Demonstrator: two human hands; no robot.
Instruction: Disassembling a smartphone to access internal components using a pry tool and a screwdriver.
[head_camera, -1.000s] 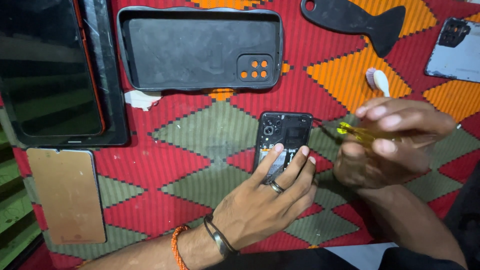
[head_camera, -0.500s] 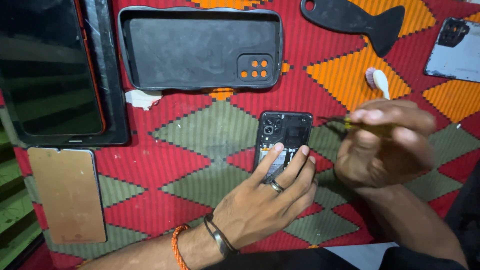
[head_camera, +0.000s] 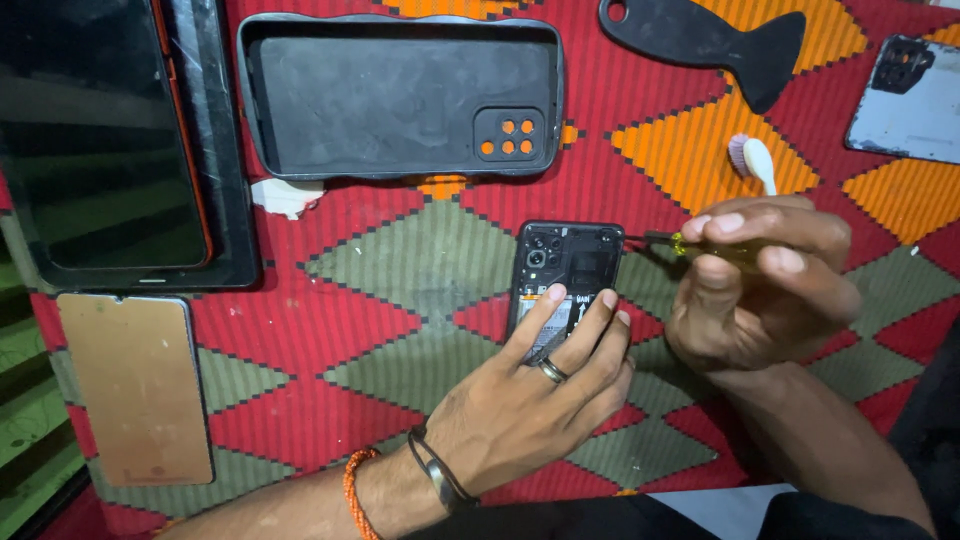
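- Two hands are working: the left hand (head_camera: 530, 405) is lying flat, fingers together, on the opened phone (head_camera: 562, 275) (mid-cloth).
- Right hand (head_camera: 765, 280) is pinching a yellow screwdriver (head_camera: 668, 243), tip touching the phone's top corner.

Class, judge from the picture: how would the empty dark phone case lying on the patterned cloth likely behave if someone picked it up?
The phone case looks like a thin, hollow shell with a wavy rim, so it is probably light and would likely flex. Its matte surface suggests decent grip. Lying flat, it seems unlikely to roll.
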